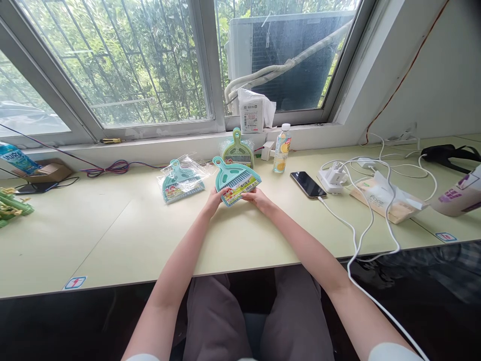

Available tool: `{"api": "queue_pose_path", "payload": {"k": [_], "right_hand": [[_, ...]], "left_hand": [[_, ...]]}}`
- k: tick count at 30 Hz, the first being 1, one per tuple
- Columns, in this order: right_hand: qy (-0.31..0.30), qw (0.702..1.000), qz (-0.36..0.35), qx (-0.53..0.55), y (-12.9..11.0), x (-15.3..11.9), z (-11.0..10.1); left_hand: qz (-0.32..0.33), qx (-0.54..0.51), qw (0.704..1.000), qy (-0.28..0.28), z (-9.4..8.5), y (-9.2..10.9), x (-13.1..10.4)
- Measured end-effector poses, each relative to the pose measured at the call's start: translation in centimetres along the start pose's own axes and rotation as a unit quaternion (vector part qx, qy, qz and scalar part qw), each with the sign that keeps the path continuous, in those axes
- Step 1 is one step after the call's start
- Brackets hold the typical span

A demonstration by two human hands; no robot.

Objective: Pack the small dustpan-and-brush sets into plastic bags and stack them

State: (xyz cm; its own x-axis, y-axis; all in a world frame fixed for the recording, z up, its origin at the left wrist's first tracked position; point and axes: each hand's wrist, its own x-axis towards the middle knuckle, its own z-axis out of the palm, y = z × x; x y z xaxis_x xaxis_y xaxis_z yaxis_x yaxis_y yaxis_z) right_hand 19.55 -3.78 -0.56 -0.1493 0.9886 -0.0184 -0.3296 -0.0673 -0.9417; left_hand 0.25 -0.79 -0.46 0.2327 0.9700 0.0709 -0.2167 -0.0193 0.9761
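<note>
Evidently, a wide window (131, 65) is standing beyond the held dustpan (236, 175), and a pale table (150, 235) is spreading out below and around it. Judging by the pose, the person is holding the dustpan up to view, and a next move is probably calling for a steady two-handed hold, since the brush (241, 180) may be sitting loosely inside. Both bare arms are slanting inward over the table, elbows bending lightly, wrists meeting the dustpan from either side. The dustpan itself is tilting, its handle pointing up and away, its printed side facing the person; whether its lower edge is touching the table, I cannot tell. A second dustpan (180, 175) is lying just left of it with clear plastic (194, 166) about it, and a green dustpan (237, 148) is standing just behind it. The left hand (215, 200) is gripping its lower left corner and the right hand (260, 198) its lower right, fingers curling narrowly on both. A drink bottle (282, 150) is standing to its right and a little beyond; a phone (308, 184) is lying farther right.
</note>
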Motion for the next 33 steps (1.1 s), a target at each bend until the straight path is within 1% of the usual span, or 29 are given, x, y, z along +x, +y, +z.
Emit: {"api": "queue_pose_path", "payload": {"k": [5,10,17,25,33], "right_hand": [[0.001,1.0,0.001,-0.005,0.05,0.08,-0.07],[0.001,1.0,0.003,-0.012,-0.01,0.05,-0.06],[0.016,0.999,0.015,-0.024,-0.04,0.09,-0.05],[0.025,0.999,0.016,-0.015,-0.14,-0.01,0.12],[0.056,0.998,0.012,-0.003,0.08,0.2,0.21]], "left_hand": [[0.013,-0.002,1.0,-0.012,0.09,0.13,-0.14],[0.008,0.013,1.0,-0.008,0.2,0.35,-0.35],[0.01,0.025,1.0,-0.006,0.14,0.29,-0.28],[0.019,0.031,0.999,-0.017,0.1,0.37,-0.39],[0.027,0.025,0.999,-0.035,0.53,0.91,-0.81]]}}
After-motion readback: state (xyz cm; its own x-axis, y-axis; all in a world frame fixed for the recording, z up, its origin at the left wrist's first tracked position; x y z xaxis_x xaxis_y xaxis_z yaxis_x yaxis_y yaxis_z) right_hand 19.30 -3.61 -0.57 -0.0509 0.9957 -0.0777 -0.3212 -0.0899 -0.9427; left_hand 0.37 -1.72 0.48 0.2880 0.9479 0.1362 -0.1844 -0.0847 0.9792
